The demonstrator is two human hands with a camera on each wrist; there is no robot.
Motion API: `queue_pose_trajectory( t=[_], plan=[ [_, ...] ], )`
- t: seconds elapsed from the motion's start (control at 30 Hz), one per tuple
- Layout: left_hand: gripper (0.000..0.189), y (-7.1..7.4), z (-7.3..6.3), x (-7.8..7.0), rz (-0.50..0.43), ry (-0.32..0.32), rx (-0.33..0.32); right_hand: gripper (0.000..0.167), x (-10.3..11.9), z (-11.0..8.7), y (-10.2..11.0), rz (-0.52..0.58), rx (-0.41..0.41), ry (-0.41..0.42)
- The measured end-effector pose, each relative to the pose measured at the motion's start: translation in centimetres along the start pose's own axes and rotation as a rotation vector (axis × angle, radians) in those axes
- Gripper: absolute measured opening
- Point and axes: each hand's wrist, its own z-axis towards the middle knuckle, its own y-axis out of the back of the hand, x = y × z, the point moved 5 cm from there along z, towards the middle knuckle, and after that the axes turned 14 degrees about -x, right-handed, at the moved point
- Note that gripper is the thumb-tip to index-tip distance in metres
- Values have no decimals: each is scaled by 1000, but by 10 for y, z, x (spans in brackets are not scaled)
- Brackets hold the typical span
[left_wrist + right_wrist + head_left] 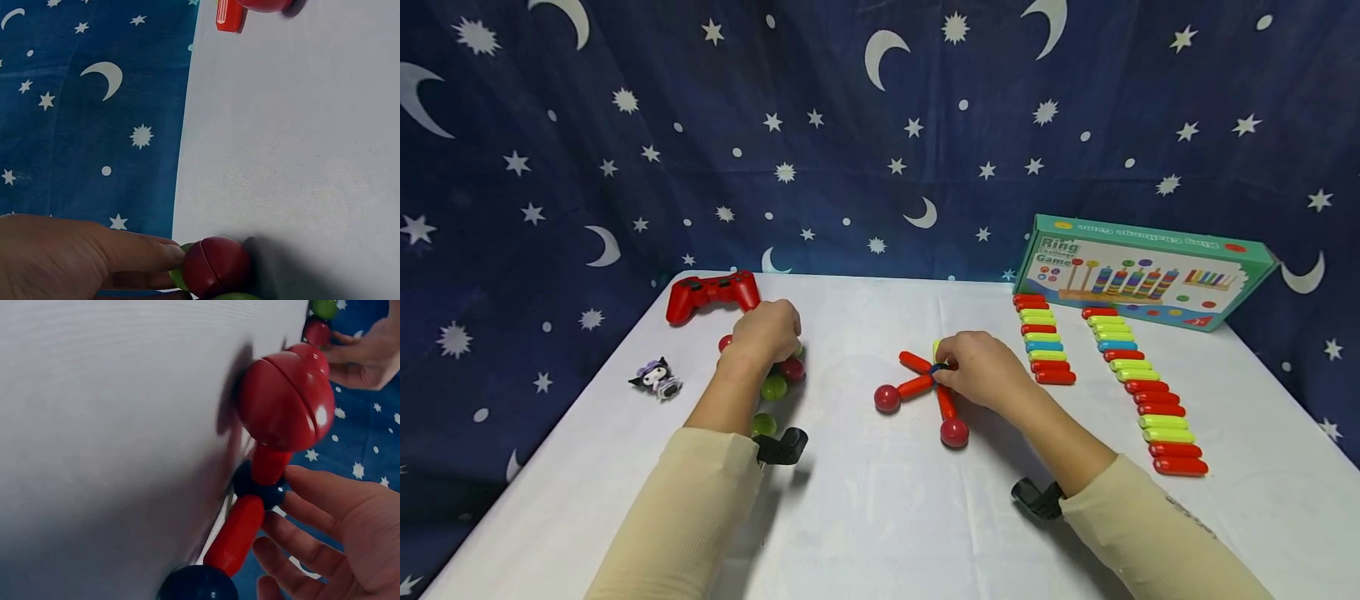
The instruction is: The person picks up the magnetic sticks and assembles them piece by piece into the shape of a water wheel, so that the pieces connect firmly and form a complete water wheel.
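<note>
My left hand (765, 333) reaches down into a group of red and green balls at the table's left. In the left wrist view its thumb and fingers pinch a green ball (177, 275), partly hidden behind a red ball (219, 265). Right of centre, my right hand (988, 369) holds the dark blue ball (259, 485) where several red rods (915, 386) meet in a star shape. Two of the rods end in red balls (954, 432). A yellow-green rod (936, 348) shows partly behind the fingers. Another dark blue ball (199, 586) caps a rod in the right wrist view.
A red game controller (711, 294) and a small figurine (656, 379) lie at the left. Two rows of red, yellow-green and blue rods (1165, 435) run along the right, before a green game box (1142, 271). A starry curtain (842, 142) hangs behind the white table (880, 517).
</note>
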Motion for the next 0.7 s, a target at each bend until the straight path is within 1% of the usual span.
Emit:
queue_pose_trajectory(
  t=[0.17, 0.27, 0.33, 0.4, 0.5, 0.57, 0.7],
  plan=[
    [34, -4, 2, -7, -30, -15, 3, 27, 3, 0, -2, -30, -12, 10],
    [34, -8, 2, -15, -67, -31, 6, 26, 4, 0, -2, -5, -7, 10],
    [33, -12, 2, -23, -105, -51, 8, 26, 3, 1, -2, 23, 5, -4],
    [30, -17, 1, -33, -164, -82, 19, 27, 1, 1, -4, 48, 18, -13],
    [26, -26, -2, -50, -258, -154, 54, 28, -1, 1, -5, 69, 32, -28],
    [23, -31, -4, -59, -304, -193, 73, 28, -1, 2, -6, 74, 38, -28],
    [21, -37, -8, -73, -356, -226, 78, 27, -2, 3, -5, 78, 44, -31]
  ],
)
